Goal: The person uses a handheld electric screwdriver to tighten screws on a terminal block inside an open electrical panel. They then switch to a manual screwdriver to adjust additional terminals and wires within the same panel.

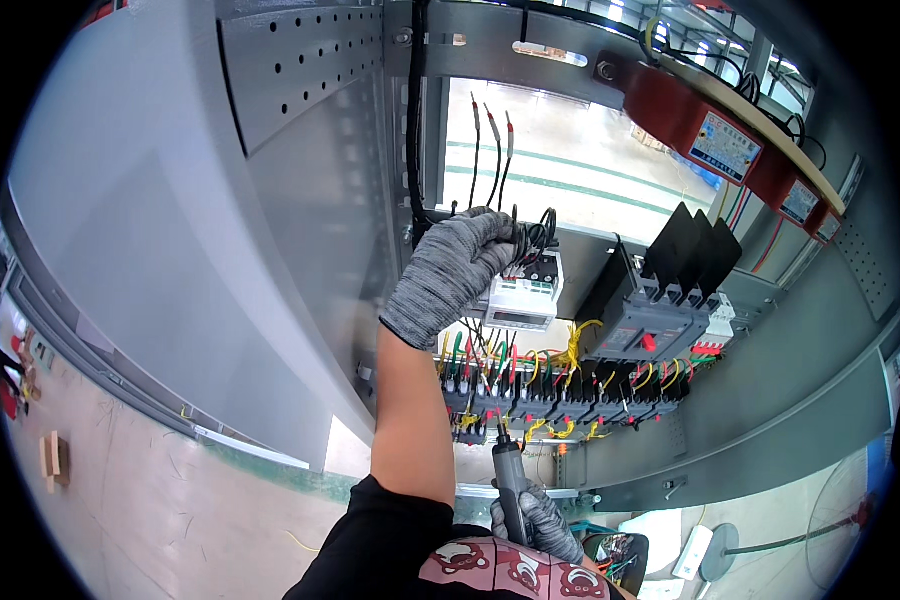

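Observation:
My left hand (450, 270), in a grey knit glove, reaches into a metal cabinet with its fingers closed on thin black wires (537, 235). The wires are looped above a white meter-like module (525, 300). Three wire ends with red sleeves (492, 125) stick up beyond the hand. Low in front of my body, my gloved right hand (545, 522) grips a grey and black pen-shaped electric screwdriver (510, 475), its tip pointing up toward a row of small breakers (560, 400). The left fingertips are partly hidden among the wires.
A large grey breaker (650, 325) with black upright barriers stands to the right. Dark red current transformers (715, 135) hang at the upper right. The cabinet's grey side panel (170, 200) fills the left. A bin (615, 560) with wire bits sits at the lower right.

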{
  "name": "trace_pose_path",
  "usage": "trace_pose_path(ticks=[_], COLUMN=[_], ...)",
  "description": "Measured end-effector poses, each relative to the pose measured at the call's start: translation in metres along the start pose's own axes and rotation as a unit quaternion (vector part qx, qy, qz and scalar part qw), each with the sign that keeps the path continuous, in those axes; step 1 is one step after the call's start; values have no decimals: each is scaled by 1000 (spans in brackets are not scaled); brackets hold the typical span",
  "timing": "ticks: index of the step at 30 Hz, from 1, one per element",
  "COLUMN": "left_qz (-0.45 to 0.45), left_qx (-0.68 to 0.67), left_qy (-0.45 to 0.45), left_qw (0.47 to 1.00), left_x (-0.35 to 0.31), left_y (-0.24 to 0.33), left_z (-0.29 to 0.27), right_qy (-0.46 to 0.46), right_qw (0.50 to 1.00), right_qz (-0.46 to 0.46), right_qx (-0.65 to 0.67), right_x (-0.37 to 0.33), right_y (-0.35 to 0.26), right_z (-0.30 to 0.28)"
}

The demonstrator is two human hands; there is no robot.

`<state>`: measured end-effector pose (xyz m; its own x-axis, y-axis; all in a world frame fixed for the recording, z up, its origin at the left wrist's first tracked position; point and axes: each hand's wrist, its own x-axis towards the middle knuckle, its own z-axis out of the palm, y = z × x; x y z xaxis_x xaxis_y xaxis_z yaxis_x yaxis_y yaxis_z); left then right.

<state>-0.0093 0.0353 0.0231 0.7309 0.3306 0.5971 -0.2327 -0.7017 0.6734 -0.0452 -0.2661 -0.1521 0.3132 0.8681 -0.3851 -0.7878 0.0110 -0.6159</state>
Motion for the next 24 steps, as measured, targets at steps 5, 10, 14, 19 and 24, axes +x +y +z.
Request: trace_pose_path(ticks=[5, 10, 14, 19, 24], left_qz=[-17, 4, 26, 33, 4], left_qx=[-35, 13, 103, 147, 199], left_qy=[47, 58, 50, 33, 49], left_qw=[998, 998, 993, 988, 979], left_x=[6, 6, 5, 8, 7], left_y=[3, 2, -3, -5, 5], left_z=[-3, 2, 2, 6, 2], right_qy=[17, 31, 28, 60, 70], right_qw=[1000, 999, 998, 996, 997], right_qz=[-4, 9, 25, 20, 14], right_qx=[-1, 13, 43, 65, 10], right_x=[-2, 1, 5, 3, 2], right_y=[-3, 1, 2, 3, 2], right_z=[0, -6, -12, -13, -9])
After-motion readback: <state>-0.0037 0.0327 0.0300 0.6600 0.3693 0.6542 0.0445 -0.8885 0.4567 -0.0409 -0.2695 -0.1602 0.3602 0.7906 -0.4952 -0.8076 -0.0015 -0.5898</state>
